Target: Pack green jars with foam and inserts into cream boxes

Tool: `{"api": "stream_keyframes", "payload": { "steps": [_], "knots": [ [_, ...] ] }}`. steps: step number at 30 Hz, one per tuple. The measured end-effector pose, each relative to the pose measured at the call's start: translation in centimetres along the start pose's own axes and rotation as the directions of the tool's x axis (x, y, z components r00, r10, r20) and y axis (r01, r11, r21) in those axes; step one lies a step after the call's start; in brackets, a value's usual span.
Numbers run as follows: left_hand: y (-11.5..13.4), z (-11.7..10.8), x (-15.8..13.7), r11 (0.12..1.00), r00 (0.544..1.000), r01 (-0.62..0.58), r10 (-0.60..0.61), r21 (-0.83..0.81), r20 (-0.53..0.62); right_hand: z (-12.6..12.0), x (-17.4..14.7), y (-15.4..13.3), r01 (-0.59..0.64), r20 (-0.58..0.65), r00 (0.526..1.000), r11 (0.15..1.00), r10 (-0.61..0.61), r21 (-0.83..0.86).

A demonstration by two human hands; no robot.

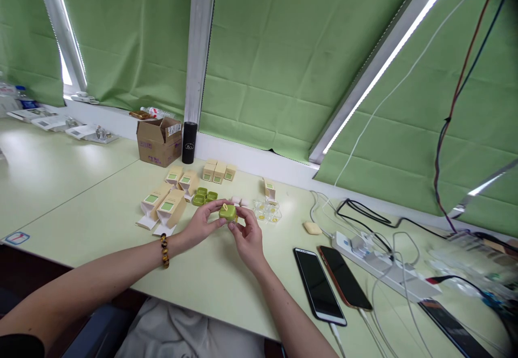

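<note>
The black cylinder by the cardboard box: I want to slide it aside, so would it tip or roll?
The black cylinder stands upright and is tall for its narrow base, so a push near the top would likely tip it. Once down, its round side would probably roll. The cardboard box close beside it might stop a fall that way.

Green blinds (283, 67), pale desk (81, 196), probably daylight.

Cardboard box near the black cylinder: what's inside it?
The open cardboard box shows only its raised flaps and a dark interior; the walls hide the contents. A brown packet and a clear wrapped item appear just behind it, beside the black cylinder.
</note>
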State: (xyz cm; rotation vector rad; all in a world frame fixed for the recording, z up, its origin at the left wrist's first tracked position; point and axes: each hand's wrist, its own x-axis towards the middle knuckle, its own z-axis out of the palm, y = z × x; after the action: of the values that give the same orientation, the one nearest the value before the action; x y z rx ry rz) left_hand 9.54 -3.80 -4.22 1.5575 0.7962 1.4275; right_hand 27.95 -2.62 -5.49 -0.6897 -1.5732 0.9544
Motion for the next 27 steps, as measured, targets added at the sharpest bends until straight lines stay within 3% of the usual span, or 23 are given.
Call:
{"api": "stream_keyframes", "payload": {
  "steps": [4,8,11,14,16,18,21,25,27],
  "knots": [
    [0.1,-0.3,-0.3,0.999,1.000,-0.005,0.005,-0.032,-0.013,-0.1,0.0,0.2,-0.013,-0.026,1.000,1.000,0.013,-0.009],
    [0.7,-0.3,-0.2,0.979,0.965,-0.136,0.165,0.151,-0.203,-0.2,0.1,0.2,-0.028,-0.049,0.998,1.000,0.027,-0.013],
    [2.1,-0.2,-0.1,0.869,0.861,-0.297,0.423,0.396,-0.282,-0.1,0.2,0.2,-0.050,-0.060,0.997,0.999,0.050,0.000],
    [4.6,0.0,-0.6,0.687,0.707,-0.436,0.661,0.582,-0.250,-0.1,0.4,0.5,-0.088,-0.073,0.993,0.996,0.089,0.016],
    [6.4,0.0,-1.3,0.555,0.618,-0.522,0.770,0.648,-0.161,-0.2,0.4,0.8,-0.114,-0.094,0.989,0.993,0.114,0.007],
    [7.9,0.0,-1.9,0.465,0.586,-0.641,0.810,0.611,-0.003,-0.3,0.4,1.1,-0.138,-0.109,0.985,0.990,0.135,-0.021],
    [8.2,0.1,-2.0,0.502,0.667,-0.625,0.741,0.598,0.074,-0.3,0.2,1.4,-0.152,-0.081,0.986,0.983,0.144,-0.099],
    [5.5,0.0,-0.8,0.613,0.891,-0.338,0.452,0.714,0.034,-0.1,0.0,1.5,-0.128,-0.063,0.991,0.967,0.116,-0.219],
    [3.7,-0.3,-0.2,0.599,0.957,-0.229,0.284,0.767,0.064,0.1,-0.1,1.5,-0.108,-0.070,0.993,0.956,0.093,-0.274]
  ]
}}
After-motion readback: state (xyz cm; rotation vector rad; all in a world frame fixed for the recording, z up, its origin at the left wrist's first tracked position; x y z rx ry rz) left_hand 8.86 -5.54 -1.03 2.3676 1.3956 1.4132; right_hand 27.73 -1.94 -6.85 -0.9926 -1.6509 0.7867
